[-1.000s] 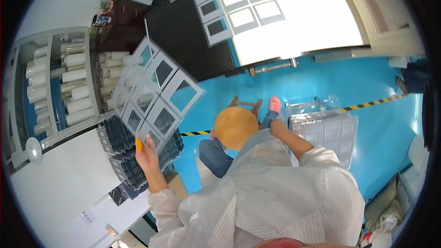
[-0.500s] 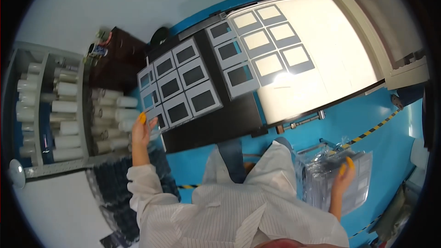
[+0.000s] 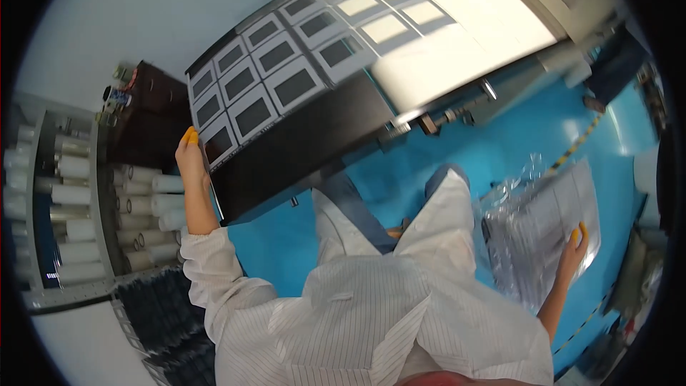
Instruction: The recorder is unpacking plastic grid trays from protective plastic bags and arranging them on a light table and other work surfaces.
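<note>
My left hand (image 3: 191, 159), with yellow finger cots, is at the left end of the black-topped table (image 3: 300, 132). Its fingertips are close together at the edge of a grey sheet with rows of rectangular windows (image 3: 251, 93), appearing to pinch it. This sheet lies flat against a similar windowed sheet (image 3: 351, 23) that reaches onto the bright white surface (image 3: 443, 64). Low on the right, my right hand (image 3: 572, 254) also wears yellow finger cots. Its finger and thumb are slightly apart above a stack of grey sheets in clear plastic (image 3: 532, 225); contact is unclear.
Racks of white rolls (image 3: 75, 207) stand at the left, near a dark cabinet (image 3: 150, 107). Dark bundled material (image 3: 161, 307) lies below them. A metal rod fitting (image 3: 454, 118) juts from the table's near side. Another person's leg (image 3: 614, 68) shows at the far right.
The windowed sheet has slid right, from overhanging the table's left end to lying against the other sheet, closing the gap. My left hand moved with its edge. The whole view has shifted.
</note>
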The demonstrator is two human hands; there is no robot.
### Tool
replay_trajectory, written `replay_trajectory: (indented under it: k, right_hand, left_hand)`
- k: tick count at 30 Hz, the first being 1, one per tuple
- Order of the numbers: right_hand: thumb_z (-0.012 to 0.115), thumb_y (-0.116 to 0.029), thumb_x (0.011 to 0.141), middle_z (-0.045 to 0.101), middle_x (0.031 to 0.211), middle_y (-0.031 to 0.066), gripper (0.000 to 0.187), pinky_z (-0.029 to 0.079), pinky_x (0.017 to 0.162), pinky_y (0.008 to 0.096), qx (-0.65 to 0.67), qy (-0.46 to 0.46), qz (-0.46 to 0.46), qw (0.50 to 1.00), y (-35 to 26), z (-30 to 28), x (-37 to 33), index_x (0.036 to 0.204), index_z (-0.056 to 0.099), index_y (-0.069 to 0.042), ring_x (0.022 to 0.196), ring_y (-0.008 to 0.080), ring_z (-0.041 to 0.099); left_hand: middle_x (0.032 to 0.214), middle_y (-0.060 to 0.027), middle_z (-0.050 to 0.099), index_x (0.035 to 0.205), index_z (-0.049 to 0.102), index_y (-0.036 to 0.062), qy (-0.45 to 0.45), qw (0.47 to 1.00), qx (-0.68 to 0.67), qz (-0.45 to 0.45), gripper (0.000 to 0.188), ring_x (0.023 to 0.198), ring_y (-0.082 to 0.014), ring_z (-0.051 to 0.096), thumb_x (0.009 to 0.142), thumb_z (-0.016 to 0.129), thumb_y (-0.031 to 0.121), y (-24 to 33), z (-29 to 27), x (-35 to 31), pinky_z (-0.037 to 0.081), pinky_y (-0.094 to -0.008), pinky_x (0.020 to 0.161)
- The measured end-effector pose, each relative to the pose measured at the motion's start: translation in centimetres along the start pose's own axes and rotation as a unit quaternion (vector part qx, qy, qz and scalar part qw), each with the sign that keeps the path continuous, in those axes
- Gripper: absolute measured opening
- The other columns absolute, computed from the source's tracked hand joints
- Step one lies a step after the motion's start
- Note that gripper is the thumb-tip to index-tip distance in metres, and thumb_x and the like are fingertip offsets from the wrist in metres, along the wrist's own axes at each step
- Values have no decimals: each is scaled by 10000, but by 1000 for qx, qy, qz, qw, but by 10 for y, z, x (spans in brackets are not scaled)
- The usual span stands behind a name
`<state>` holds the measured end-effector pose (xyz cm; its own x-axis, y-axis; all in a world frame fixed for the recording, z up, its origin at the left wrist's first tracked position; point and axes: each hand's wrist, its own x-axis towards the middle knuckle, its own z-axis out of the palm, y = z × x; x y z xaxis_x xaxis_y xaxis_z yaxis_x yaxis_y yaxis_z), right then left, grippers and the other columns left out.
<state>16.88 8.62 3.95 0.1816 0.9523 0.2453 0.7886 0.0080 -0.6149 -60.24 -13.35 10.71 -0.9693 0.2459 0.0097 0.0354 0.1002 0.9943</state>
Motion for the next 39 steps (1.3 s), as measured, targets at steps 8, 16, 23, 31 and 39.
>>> replay_trajectory:
  k: [8,16,23,31,39]
  right_hand:
    - [561,-232,803,442,1218,226,450,338,943,421,-219,40,-47,974,23,-30,-63,1184,464,-15,1110,370,426]
    - [671,-343,724,404,1264,192,630,282,998,410,-242,-41,-30,969,-7,-26,-104,1221,432,-39,1190,346,354]
    - [700,-281,682,499,1130,146,509,356,932,382,-176,5,-144,974,-55,6,-70,1088,519,-32,1110,317,425]
    - [718,-197,590,505,805,71,307,399,666,332,-264,-8,-143,954,-97,54,-44,803,547,-57,795,218,492]
    - [595,-92,623,501,661,59,101,406,560,310,-319,-64,-229,918,-103,61,-40,684,519,-66,619,204,526]
  left_hand:
    - [990,-78,570,1116,532,-1,-183,939,243,159,401,876,-162,516,903,446,329,-17,0,20,409,-290,797]
    - [1303,-150,414,1310,350,42,-180,811,495,253,456,1179,-303,407,909,309,255,-3,-5,4,317,-321,969]
    - [1272,-167,440,1326,331,62,-163,814,495,256,500,1116,-324,460,839,317,169,6,-5,-16,358,-328,921]
    - [1281,-204,417,1310,330,8,-177,799,493,296,437,1171,-318,415,928,312,218,-12,-8,7,340,-318,951]
    - [1314,-195,382,1314,320,3,-213,807,452,314,479,1206,-307,382,882,332,210,-30,-48,48,307,-318,985]
